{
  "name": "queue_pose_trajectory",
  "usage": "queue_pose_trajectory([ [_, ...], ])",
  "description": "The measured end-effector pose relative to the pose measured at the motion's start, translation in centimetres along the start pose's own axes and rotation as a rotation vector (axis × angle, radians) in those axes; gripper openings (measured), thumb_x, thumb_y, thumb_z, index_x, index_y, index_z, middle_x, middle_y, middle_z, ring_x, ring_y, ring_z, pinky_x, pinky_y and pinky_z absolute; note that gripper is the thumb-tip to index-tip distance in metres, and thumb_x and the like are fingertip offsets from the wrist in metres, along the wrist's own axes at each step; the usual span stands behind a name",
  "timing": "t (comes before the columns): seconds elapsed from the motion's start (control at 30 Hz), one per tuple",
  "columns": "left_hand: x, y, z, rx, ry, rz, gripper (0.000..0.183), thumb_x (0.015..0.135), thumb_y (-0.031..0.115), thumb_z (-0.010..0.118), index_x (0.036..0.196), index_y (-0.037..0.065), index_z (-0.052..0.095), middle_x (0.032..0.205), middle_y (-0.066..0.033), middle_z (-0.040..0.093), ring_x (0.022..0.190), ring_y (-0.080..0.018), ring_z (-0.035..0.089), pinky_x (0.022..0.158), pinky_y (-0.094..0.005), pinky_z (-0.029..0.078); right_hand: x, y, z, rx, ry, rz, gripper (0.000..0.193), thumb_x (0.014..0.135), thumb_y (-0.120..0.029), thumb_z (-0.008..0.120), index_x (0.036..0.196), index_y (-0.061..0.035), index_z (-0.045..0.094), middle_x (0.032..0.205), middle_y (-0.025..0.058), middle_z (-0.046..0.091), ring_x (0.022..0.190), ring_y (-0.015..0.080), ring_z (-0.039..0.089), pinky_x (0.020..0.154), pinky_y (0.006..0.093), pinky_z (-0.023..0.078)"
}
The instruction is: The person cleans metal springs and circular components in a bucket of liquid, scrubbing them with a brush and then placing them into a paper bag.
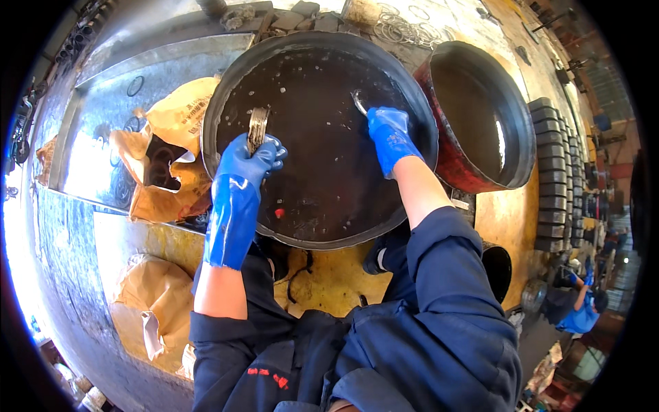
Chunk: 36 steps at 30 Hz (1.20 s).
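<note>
A wide round metal tub (328, 245) of dark liquid stands in front of me. Over its left side my left hand (252, 159), in a blue rubber glove, is closed round a bundle of thin metal rings (258, 128) seen edge-on. My right hand (391, 134), gloved in blue too, is closed at the tub's right side. A shiny curved metal piece (360, 103), apparently part of a ring, sticks out past its fingers at the liquid's surface. How much of that piece lies under the liquid is hidden. A small red bit (279, 213) and pale specks float in the tub.
Right of the tub stands a red drum (449, 141) with liquid inside, then stacked dark blocks (549, 172). To the left, a torn brown paper bag (185, 110) lies by a metal tray (89, 144). Loose rings (401, 29) lie beyond. A person (580, 309) is at far right.
</note>
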State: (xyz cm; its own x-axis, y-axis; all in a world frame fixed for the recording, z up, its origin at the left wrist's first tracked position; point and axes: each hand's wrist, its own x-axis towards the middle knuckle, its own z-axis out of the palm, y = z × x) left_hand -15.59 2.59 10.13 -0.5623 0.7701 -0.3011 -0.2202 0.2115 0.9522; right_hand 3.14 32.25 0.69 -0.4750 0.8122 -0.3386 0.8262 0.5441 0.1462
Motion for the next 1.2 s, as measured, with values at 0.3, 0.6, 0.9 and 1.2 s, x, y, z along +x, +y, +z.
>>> queue_pose_trajectory([
  [0.3, 0.9, 0.3, -2.4, -0.049, -0.011, 0.073, 0.027, 0.101, 0.023, 0.074, 0.115, 0.001, 0.069, 0.102, -0.0117, 0.076, 0.088, -0.0199, 0.075, 0.08, -0.0314, 0.061, -2.6, 5.4, -0.7, 0.145, 0.01, -0.059, 0.039, 0.088, -0.035, 0.074, 0.122, -0.0147, 0.075, 0.123, 0.016, 0.074, 0.117, 0.0364, 0.07, 0.097, 0.0482, 0.056],
  [0.6, 1.4, -0.5, -3.9, 0.018, -0.036, 0.2, 0.032, 0.1, 0.011, 0.073, 0.124, -0.007, 0.062, 0.109, -0.0135, 0.074, 0.098, -0.0251, 0.076, 0.083, -0.0356, 0.063, -10.4, -6.4, -2.3, 0.173, -0.052, -0.709, 0.058, 0.084, -0.035, 0.078, 0.137, -0.0145, 0.065, 0.128, 0.015, 0.072, 0.117, 0.0358, 0.069, 0.099, 0.0469, 0.055],
  [0.9, 2.9, -1.5, -4.3, 0.279, 0.086, 0.212, 0.039, 0.102, 0.004, 0.068, 0.136, -0.01, 0.055, 0.115, -0.016, 0.073, 0.101, -0.0266, 0.075, 0.085, -0.0336, 0.063, -14.9, -18.1, 0.4, -0.224, -0.52, -0.811, 0.046, 0.082, -0.03, 0.079, 0.122, -0.0083, 0.075, 0.12, 0.0171, 0.076, 0.111, 0.0378, 0.073, 0.086, 0.0499, 0.06],
  [1.2, 0.9, -0.6, 0.0, -0.05, -0.148, 0.012, 0.028, 0.1, 0.011, 0.071, 0.126, 0.0, 0.065, 0.107, -0.015, 0.079, 0.078, -0.0175, 0.074, 0.07, -0.0309, 0.06, -13.1, -7.5, 5.2, 0.338, -0.191, -0.455, 0.035, 0.084, -0.023, 0.063, 0.107, -0.001, 0.078, 0.105, 0.0235, 0.077, 0.097, 0.0367, 0.076, 0.086, 0.0455, 0.059],
])
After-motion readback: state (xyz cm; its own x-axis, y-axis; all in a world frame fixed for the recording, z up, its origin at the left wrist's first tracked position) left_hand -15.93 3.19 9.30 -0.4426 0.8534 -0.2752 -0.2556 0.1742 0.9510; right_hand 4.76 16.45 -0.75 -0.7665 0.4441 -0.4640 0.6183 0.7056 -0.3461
